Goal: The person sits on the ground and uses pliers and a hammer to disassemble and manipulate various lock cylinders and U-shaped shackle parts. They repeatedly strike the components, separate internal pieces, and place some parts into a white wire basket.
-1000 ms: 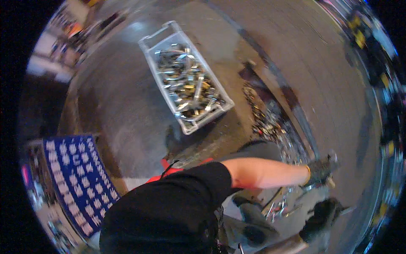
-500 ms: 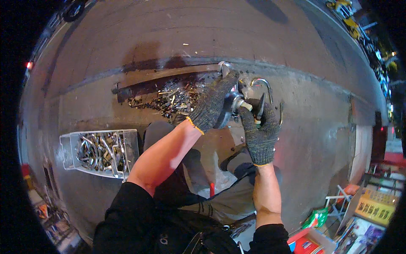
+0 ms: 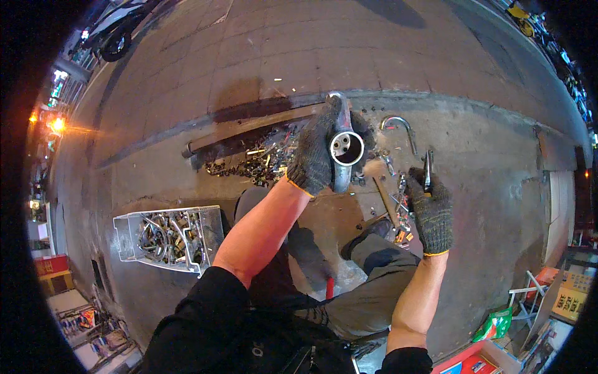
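My gloved left hand (image 3: 311, 149) grips a chromed metal fitting (image 3: 341, 178), a faucet body by its shape, with its round opening facing up at me. My gloved right hand (image 3: 431, 209) is apart from it at the right, closed on a metal tool (image 3: 428, 163) like pliers, pointing away from me. A curved chrome spout (image 3: 408, 134) lies on the ground beyond. Heaps of small metal scraps (image 3: 268, 159) lie left of my hands, beside a long metal bar (image 3: 249, 121). A wooden-handled tool (image 3: 385, 198) lies between my hands among loose parts.
A clear plastic crate (image 3: 128, 246) of metal pieces stands at the lower left. My bent legs are below. A red box (image 3: 464, 364), a green bag (image 3: 493, 324) and a folding frame (image 3: 529, 299) are at the lower right. Parked two-wheelers (image 3: 115, 40) stand at the street's edges.
The view swung round from the crate to the scrap heap. Since half a second ago, my right hand moved rightward off the fitting with its tool; the fitting now turns its opening up.
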Motion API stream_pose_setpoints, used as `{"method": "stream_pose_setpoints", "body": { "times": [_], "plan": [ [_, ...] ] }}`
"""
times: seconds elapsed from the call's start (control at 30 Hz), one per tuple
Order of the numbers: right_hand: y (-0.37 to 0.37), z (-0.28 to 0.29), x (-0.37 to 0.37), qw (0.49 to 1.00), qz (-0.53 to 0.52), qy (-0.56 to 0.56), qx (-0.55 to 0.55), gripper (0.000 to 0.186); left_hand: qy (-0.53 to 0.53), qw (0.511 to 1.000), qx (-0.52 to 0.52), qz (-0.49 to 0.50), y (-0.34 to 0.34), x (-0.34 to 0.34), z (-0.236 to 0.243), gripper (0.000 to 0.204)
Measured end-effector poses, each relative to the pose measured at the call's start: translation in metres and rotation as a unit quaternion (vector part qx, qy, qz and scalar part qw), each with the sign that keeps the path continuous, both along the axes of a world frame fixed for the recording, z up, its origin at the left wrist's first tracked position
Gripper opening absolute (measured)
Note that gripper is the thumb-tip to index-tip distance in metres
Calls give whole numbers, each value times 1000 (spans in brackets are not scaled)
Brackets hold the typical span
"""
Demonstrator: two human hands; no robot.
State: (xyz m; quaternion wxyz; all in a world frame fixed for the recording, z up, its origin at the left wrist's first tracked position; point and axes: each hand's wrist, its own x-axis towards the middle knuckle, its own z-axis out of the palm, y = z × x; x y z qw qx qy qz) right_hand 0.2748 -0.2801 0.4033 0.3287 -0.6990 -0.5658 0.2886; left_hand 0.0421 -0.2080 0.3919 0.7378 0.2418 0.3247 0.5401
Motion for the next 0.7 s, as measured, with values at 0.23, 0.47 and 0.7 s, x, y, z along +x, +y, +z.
{"method": "stream_pose_setpoints", "body": {
  "times": [0.23,0.47,0.7],
  "plan": [
    [-12,2,12,982,-28,146,-114,33,-82,996,-14,-42,-3,17,4,59],
    [-11,4,20,925,-67,358,-111,34,-171,982,2,-77,0,14,-5,54],
    [-8,-8,36,834,-75,537,-107,36,-170,982,67,45,-9,-38,-12,36]
  ]
}}
